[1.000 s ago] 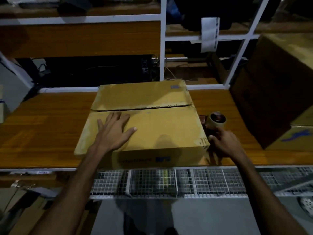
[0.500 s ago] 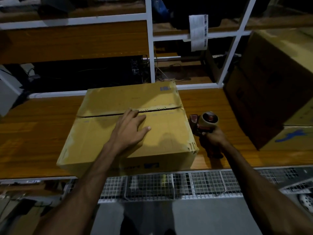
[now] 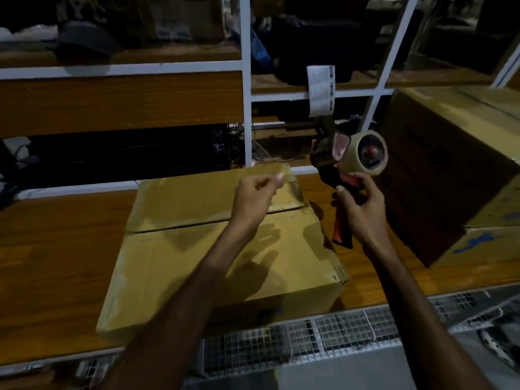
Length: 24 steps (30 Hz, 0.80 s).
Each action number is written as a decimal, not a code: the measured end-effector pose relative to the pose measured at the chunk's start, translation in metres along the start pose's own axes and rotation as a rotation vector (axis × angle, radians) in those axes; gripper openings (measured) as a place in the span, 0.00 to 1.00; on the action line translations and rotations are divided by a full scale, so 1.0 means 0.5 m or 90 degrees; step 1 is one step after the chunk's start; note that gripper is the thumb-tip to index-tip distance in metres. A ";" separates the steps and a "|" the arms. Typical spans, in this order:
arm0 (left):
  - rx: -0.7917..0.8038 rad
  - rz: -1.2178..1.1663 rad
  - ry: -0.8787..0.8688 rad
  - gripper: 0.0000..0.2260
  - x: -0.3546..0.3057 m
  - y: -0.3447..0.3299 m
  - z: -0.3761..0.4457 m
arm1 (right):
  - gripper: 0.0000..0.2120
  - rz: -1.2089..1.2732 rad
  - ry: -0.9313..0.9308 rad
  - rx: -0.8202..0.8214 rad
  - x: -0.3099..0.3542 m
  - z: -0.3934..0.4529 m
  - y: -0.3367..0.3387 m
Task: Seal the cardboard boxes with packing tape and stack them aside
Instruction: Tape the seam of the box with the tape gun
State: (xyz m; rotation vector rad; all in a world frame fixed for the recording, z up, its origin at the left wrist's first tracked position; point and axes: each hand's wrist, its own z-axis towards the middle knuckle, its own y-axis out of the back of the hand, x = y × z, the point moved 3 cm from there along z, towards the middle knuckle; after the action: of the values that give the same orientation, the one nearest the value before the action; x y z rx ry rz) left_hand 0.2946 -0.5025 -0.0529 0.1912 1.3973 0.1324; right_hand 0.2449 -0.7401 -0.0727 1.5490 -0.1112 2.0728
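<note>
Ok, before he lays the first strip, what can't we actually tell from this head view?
- Tape's free end: between tape dispenser and left hand; too dim and blurred to tell whether a strip is pinched.
- Box front print: hidden by the left forearm, in shadow.
- Dispenser handle: partly covered by the right hand.
- Stacked boxes: cut off by the right edge.
- Hanging label: print too small.

Box (image 3: 225,249) on bench (image 3: 56,263), tape gun (image 3: 351,164) rt.
</note>
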 end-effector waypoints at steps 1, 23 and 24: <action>-0.011 -0.052 0.012 0.15 -0.009 0.006 0.004 | 0.13 0.006 0.014 -0.011 0.019 -0.013 -0.012; 0.063 -0.363 0.112 0.19 0.036 0.189 -0.076 | 0.15 -0.064 0.111 -0.027 0.178 -0.149 -0.256; 0.077 -0.388 0.120 0.18 0.040 0.196 -0.083 | 0.15 -0.064 0.118 -0.029 0.182 -0.149 -0.265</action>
State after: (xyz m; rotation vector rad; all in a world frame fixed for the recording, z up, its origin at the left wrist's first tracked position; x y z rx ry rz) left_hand 0.2592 -0.4002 -0.0581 -0.1569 1.5946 -0.4493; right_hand 0.2251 -0.5660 -0.0480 1.3015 -0.0120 2.1068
